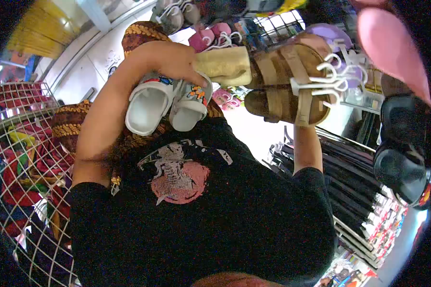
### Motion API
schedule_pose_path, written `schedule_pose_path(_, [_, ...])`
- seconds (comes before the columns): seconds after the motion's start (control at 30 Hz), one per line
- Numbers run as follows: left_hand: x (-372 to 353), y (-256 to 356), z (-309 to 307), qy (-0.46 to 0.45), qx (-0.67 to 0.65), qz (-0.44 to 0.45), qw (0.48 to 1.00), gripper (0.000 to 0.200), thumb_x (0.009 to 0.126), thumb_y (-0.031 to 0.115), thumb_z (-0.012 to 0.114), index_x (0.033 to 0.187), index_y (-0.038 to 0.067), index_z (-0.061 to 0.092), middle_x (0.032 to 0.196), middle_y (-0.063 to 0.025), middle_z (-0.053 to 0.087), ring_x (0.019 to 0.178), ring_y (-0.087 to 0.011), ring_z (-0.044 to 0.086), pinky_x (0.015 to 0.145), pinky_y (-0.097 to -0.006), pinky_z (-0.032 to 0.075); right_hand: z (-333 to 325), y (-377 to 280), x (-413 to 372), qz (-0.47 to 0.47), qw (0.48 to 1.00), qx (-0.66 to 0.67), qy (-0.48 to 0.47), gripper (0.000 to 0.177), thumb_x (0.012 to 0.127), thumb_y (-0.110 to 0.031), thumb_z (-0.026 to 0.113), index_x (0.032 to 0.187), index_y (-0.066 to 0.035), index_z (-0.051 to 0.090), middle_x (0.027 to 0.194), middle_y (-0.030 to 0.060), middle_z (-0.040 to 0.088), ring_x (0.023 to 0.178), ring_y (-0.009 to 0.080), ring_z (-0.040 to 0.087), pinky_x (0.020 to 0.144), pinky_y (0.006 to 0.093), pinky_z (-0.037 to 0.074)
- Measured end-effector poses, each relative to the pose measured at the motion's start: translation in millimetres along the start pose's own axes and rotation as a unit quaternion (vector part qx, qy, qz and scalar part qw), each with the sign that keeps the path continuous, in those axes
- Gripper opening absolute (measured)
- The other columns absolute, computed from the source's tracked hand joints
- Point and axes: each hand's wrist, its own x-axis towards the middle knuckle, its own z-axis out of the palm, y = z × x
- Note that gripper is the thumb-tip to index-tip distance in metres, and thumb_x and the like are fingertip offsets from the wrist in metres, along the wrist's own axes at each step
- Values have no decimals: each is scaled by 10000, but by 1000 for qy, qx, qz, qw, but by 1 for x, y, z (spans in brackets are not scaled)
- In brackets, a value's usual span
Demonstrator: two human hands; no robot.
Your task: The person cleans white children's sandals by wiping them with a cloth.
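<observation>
My left hand point(172, 60) reaches across from the left, fingers curled round one end of a folded pale yellow cloth point(225, 66). Its thumb lies over a pair of white clogs point(148, 107) with colourful charms, just below the hand. At the right, a pair of brown strapped sandals point(285, 86) is held up, with white plastic hangers point(328, 81) on it. My right forearm point(307, 148) rises behind these sandals, which hide the hand itself. The cloth's far end meets the sandals in this view.
On the left stands a white wire basket point(26, 177) full of colourful goods. Dark shoes point(402, 172) and a pink shoe point(390, 43) hang at the right. Pink sandals on hangers point(210, 37) are ahead. Black belt-like strips point(349, 177) hang at the lower right.
</observation>
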Motion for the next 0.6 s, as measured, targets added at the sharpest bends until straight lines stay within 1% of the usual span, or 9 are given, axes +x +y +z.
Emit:
schedule_pose_path(0.1, [19, -2, 8, -8, 7, 16, 1000, 714, 787, 667, 591, 882, -34, 691, 823, -216, 685, 745, -340, 659, 714, -429, 514, 4, 2, 7, -12, 1000, 4, -8, 342, 921, -149, 583, 1239, -30, 534, 1125, 112, 610, 1028, 232, 593, 861, 374, 525])
schedule_pose_path(0.2, [29, 9, -2, -77, 57, -36, 995, 740, 781, 693, 584, 909, -28, 691, 857, -205, 690, 752, -330, 654, 721, -417, 518, 6, 4, 11, -21, 1000, 5, -16, 343, 919, -148, 586, 1238, -31, 535, 1125, 111, 610, 1028, 232, 593, 862, 373, 524])
schedule_pose_path(0.3, [42, 2, 9, 2, 40, 57, 998, 784, 766, 731, 571, 917, -29, 688, 870, -201, 687, 762, -320, 649, 731, -405, 521, 9, 6, 13, -27, 999, 5, -23, 344, 917, -148, 590, 1237, -31, 535, 1125, 110, 610, 1028, 232, 592, 863, 372, 524])
schedule_pose_path(0.4, [52, 4, 13, -9, 96, 5, 995, 781, 757, 734, 578, 919, -21, 692, 881, -204, 687, 773, -323, 648, 752, -408, 520, 10, 8, 13, -35, 999, 3, -31, 345, 915, -147, 593, 1236, -32, 536, 1125, 109, 609, 1028, 232, 591, 863, 372, 523])
schedule_pose_path(0.5, [60, 12, 12, -39, 143, -33, 988, 744, 760, 709, 595, 925, -10, 697, 907, -206, 689, 803, -329, 654, 775, -413, 517, 7, 12, 15, -43, 998, 2, -36, 347, 913, -147, 597, 1235, -33, 536, 1125, 108, 609, 1028, 232, 590, 864, 371, 522])
schedule_pose_path(0.6, [43, 22, 7, 8, 86, -25, 996, 696, 767, 675, 611, 948, 9, 701, 928, -199, 693, 824, -332, 661, 786, -418, 517, 1, 14, 17, -47, 998, -1, -39, 348, 911, -146, 600, 1234, -33, 537, 1126, 107, 609, 1028, 232, 589, 865, 370, 522])
